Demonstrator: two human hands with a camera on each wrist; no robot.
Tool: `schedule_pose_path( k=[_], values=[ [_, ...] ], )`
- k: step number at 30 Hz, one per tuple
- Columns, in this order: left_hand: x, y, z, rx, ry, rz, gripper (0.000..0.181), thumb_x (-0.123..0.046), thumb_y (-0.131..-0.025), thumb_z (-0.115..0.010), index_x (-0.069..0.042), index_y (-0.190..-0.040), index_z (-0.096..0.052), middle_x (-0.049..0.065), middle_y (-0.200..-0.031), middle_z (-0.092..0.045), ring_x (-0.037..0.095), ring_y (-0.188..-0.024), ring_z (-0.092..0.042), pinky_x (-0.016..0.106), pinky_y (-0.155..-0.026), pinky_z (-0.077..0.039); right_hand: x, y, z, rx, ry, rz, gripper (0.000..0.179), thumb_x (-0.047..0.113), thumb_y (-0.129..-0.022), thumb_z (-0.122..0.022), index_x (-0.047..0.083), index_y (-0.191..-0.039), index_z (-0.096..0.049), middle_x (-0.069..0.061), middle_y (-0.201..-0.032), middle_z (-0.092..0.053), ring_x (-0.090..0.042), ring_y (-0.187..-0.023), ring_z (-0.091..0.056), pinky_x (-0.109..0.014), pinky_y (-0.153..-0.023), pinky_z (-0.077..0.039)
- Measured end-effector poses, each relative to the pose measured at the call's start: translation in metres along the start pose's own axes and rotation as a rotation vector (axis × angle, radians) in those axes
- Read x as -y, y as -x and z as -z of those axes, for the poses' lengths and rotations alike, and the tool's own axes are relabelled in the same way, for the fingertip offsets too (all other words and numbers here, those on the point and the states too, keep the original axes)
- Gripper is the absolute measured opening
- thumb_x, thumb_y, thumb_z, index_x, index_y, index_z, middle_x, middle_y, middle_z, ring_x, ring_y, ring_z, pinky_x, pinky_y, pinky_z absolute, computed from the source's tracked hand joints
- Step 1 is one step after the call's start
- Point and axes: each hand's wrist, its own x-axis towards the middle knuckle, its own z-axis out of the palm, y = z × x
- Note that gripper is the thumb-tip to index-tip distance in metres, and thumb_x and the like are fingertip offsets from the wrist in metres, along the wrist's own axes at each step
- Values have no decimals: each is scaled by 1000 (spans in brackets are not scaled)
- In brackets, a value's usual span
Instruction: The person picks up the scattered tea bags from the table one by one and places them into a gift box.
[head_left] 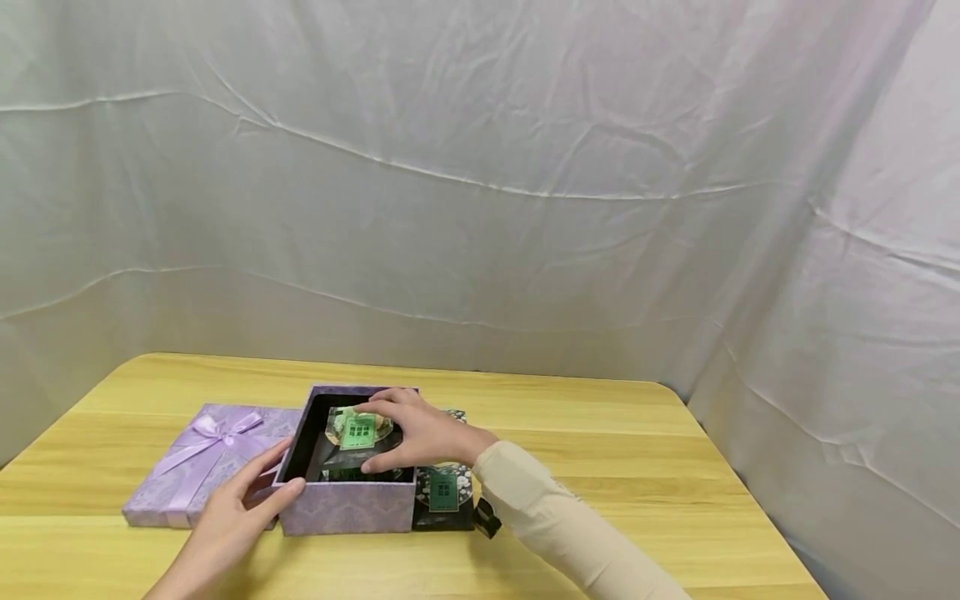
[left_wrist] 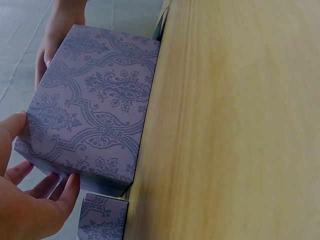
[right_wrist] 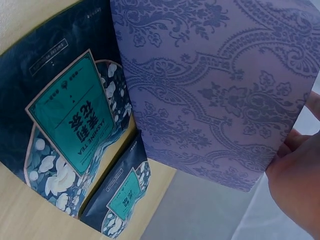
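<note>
Nearest to the camera is the beige sleeve (head_left: 585, 533), at five o'clock. Its right hand (head_left: 431, 435) holds the green-labelled pouch (head_left: 358, 432) inside the purple box (head_left: 348, 508), thumb and fingers set wide at its edges. At eight o'clock, the left hand (head_left: 234, 510) grips the box's near left corner. At nine o'clock lies the bow-tied lid (head_left: 198, 467); at three to four o'clock, two jasmine pouches (right_wrist: 72, 112) lie on the wooden worktop (head_left: 600, 467).

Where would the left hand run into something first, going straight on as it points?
Most likely the open purple box: the left hand's fingers touch it at its near left corner.
</note>
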Motion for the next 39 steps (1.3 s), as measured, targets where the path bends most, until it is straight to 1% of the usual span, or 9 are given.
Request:
schedule_pose_path(
  k=[6,9,12,20,24,30,36,38,39],
  values=[
    [0,-1,-1,-5,1,-13,60,-25,-97,-61,-5,-148,-37,33,-136,-46,40,-113,-56,21,-77,-47,-1,0,-2,-12,21,21,71,44,-88,-69,23,-150,-38,-3,-155,-26,-20,-141,-21,-44,-107,-32],
    [0,0,-1,0,5,-7,60,-26,-97,-61,-5,-149,-37,33,-136,-46,41,-114,-55,22,-77,-47,-2,0,-3,-27,24,37,67,41,-90,-67,21,-149,-40,-3,-156,-26,-20,-142,-20,-43,-109,-29],
    [0,0,-1,6,9,4,61,-26,-97,-61,-6,-149,-36,34,-137,-44,42,-115,-55,23,-76,-48,-3,1,-3,-39,24,42,63,38,-93,-64,21,-148,-41,-2,-155,-28,-19,-141,-21,-42,-109,-29],
    [0,1,-2,5,24,15,61,-26,-97,-61,-6,-149,-36,35,-137,-43,44,-115,-54,27,-72,-51,-5,5,-3,-72,-21,53,57,34,-95,-61,22,-147,-42,1,-152,-33,-17,-138,-30,-38,-109,-30],
    [0,1,-2,3,35,18,61,-25,-97,-61,-6,-149,-36,35,-136,-44,42,-114,-54,28,-70,-51,-7,7,-2,-95,-33,55,55,33,-96,-61,20,-147,-43,2,-151,-35,-18,-138,-31,-38,-109,-30],
    [2,0,-1,-6,8,6,61,-26,-97,-61,-6,-149,-36,35,-136,-45,39,-113,-56,26,-71,-51,-8,10,1,-111,-59,53,54,30,-96,-61,18,-146,-45,2,-151,-36,-18,-138,-31,-39,-109,-31],
    [2,1,-1,-4,26,8,61,-26,-97,-61,-6,-149,-36,35,-137,-44,41,-114,-54,28,-70,-52,-14,19,6,-154,-98,75,54,26,-95,-62,15,-145,-46,0,-150,-39,-19,-137,-34,-39,-108,-31],
    [3,1,-1,-5,26,7,61,-26,-97,-61,-7,-149,-36,35,-137,-44,40,-114,-55,28,-70,-52,-18,22,8,-169,-117,82,54,25,-95,-62,14,-145,-46,-1,-150,-39,-19,-137,-34,-40,-108,-32],
    [3,1,-1,-6,23,7,61,-26,-97,-62,-7,-149,-36,34,-137,-44,37,-113,-56,28,-70,-52,-20,24,8,-176,-127,85,53,26,-95,-62,14,-145,-45,-1,-150,-39,-20,-137,-34,-41,-108,-32]
  ],
)
